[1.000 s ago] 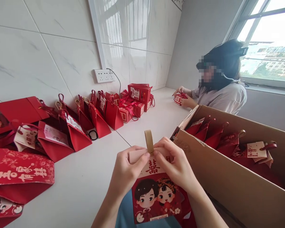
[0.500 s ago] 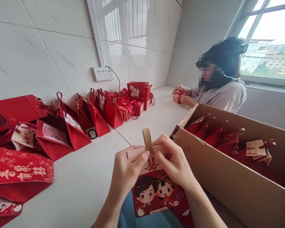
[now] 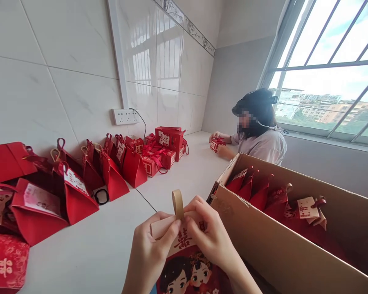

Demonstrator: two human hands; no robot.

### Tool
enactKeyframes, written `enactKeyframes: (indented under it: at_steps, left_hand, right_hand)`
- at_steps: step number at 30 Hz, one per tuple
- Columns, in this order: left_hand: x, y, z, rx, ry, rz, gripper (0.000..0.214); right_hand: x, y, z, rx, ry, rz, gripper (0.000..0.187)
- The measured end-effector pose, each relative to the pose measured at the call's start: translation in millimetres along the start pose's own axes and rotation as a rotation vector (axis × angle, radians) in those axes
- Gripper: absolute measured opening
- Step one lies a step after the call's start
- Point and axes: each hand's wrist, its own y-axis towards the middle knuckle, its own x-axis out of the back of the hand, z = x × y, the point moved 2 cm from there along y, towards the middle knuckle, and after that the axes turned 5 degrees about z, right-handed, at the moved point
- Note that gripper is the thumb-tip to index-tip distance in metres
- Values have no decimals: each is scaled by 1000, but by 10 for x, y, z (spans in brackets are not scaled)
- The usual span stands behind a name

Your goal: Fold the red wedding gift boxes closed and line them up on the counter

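Observation:
Both my hands hold a red gift bag (image 3: 187, 273) printed with a cartoon couple, low in the middle of the view. My left hand (image 3: 149, 253) pinches its beige top flap on the left side. My right hand (image 3: 210, 239) pinches the flap on the right. Between my thumbs a tan loop handle (image 3: 178, 203) stands upright. The bag's lower part runs out of the picture.
A white counter (image 3: 88, 249) carries a row of folded red gift bags (image 3: 110, 175) and small red boxes (image 3: 162, 151) along the tiled wall. An open cardboard box (image 3: 263, 245) with more red bags stands at my right. A second person (image 3: 260, 134) sits farther along, holding a small red box (image 3: 216, 143).
The camera has tilted up and shifted, so the bag and my hands sit lower in the picture and more window shows. My grip on the flap is the same.

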Motion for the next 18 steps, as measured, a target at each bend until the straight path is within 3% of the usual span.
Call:
enactKeyframes:
  at_steps: [18]
  left_hand:
    - [25,-4,-20,44,-20,-2,21]
  right_hand:
    - [63,-28,98,-47,-11,67,13]
